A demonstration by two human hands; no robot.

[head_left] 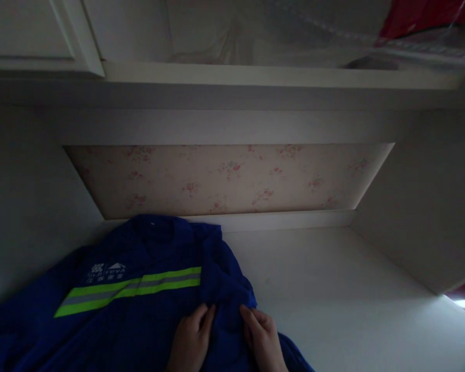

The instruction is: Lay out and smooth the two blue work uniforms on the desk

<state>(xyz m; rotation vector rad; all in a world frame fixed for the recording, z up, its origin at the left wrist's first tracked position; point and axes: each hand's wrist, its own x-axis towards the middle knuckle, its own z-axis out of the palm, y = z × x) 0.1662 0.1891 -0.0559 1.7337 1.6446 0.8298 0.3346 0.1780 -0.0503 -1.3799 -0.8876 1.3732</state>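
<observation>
Blue work jacket (139,310) lies spread on a white surface (352,310), collar end away from the hands, far side. A yellow-green and grey reflective stripe (132,289) crosses the cloth up and left of the left hand, with a small white logo (106,269) just above it.

Left hand (191,338) rests on the jacket, fingers curled, pinching a fold of blue cloth at the front edge. Right hand (261,338) just beside it, fingers bent down onto the same bunched fold; grip looks closed on cloth, thumb hidden.

Beyond the hands, a floral-patterned back panel (228,178) under a white shelf (256,77). Something red (418,18) up on the shelf, far right, blurred. Lighting dim.
</observation>
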